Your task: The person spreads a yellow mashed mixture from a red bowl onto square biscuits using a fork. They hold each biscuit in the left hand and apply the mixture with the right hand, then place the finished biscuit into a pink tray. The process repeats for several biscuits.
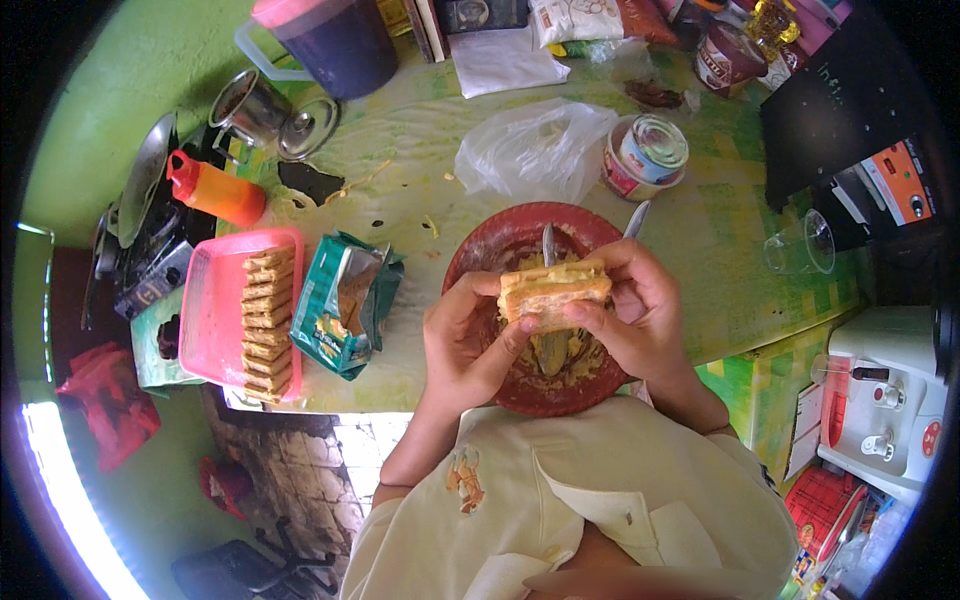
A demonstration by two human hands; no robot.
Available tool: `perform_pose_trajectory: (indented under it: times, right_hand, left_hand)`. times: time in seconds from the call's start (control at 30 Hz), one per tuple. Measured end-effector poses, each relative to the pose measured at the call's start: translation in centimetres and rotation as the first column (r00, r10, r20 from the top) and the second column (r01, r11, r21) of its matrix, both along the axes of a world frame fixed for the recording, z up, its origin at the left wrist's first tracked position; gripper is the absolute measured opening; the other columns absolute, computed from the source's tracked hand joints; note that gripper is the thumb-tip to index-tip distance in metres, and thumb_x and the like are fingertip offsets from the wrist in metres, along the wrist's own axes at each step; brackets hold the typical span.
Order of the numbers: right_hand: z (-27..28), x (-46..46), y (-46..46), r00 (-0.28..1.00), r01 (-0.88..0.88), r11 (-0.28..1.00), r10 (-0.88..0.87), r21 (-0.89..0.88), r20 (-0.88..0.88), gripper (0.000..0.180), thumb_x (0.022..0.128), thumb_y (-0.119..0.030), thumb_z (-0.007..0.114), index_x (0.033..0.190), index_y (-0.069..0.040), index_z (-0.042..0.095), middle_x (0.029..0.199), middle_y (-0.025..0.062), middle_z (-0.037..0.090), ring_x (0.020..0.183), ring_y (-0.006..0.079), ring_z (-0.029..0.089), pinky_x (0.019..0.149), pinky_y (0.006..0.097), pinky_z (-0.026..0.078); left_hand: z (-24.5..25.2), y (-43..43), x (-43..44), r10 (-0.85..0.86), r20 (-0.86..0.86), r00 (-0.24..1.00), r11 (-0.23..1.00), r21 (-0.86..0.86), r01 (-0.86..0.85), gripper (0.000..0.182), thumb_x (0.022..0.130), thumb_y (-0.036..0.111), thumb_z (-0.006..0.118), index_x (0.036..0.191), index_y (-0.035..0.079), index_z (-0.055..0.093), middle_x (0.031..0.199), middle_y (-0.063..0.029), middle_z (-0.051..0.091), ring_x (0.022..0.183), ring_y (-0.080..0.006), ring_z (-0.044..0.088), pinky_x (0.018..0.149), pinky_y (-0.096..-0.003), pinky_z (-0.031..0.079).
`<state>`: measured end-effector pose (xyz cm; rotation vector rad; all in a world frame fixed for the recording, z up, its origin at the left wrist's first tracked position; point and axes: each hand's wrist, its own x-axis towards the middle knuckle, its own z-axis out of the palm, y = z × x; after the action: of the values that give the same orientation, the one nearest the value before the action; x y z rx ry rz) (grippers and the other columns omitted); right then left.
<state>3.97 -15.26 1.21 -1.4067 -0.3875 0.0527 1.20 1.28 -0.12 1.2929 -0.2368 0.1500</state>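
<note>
A filled sandwich of bread or biscuit slices (556, 296), with pale yellow filling along its upper edge, is held level between both hands. My left hand (469, 337) grips its left end, and my right hand (637, 311) its right end. Just below them lies a red round bowl (487, 232) with pale yellow mash smeared inside. A metal spoon (548, 244) rests in it, and a second metal utensil (638, 219) sticks out past the rim behind my right hand. To the left, an opened green packet (334, 315) lies beside a pink plastic basket (214, 300) holding a row of similar sandwiches (268, 322).
Beyond the bowl are a clear plastic bag (536, 150) and stacked tubs with a can (652, 154). An orange bottle (217, 191), a steel pot (251, 109) and a large jug (330, 45) stand back left. A clear cup (801, 244) lies right, near a water dispenser (885, 390).
</note>
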Motion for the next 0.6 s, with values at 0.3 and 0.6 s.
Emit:
perform_pose_trajectory:
  times: [0.3,0.6]
  right_hand:
    - [0.3,-0.2,0.3,0.996,-0.041,0.995,0.048,0.087,-0.079,0.028,0.074,0.000,0.061,0.096,0.001,0.044,0.088,0.0042,0.050,0.085,0.0080,0.050,0.075,0.0222,0.041]
    - [-1.5,0.5,-0.7,0.976,0.160,0.986,-0.166,0.053,0.139,0.022,0.082,-0.012,0.056,0.097,-0.002,0.043,0.088,0.0038,0.048,0.080,0.0093,0.047,0.070,0.0237,0.041]
  left_hand:
    - [0.4,-0.3,0.2,-0.029,-0.042,0.999,0.999,-0.033,0.027,0.033,0.070,-0.009,0.060,0.100,-0.005,0.047,0.096,-0.0097,0.054,0.091,-0.0134,0.052,0.080,-0.0258,0.041]
    - [-0.1,0.0,0.3,0.026,-0.062,0.998,0.999,-0.022,-0.028,0.035,0.063,-0.012,0.063,0.094,-0.003,0.049,0.095,-0.0099,0.053,0.089,-0.0144,0.052,0.078,-0.0269,0.042]
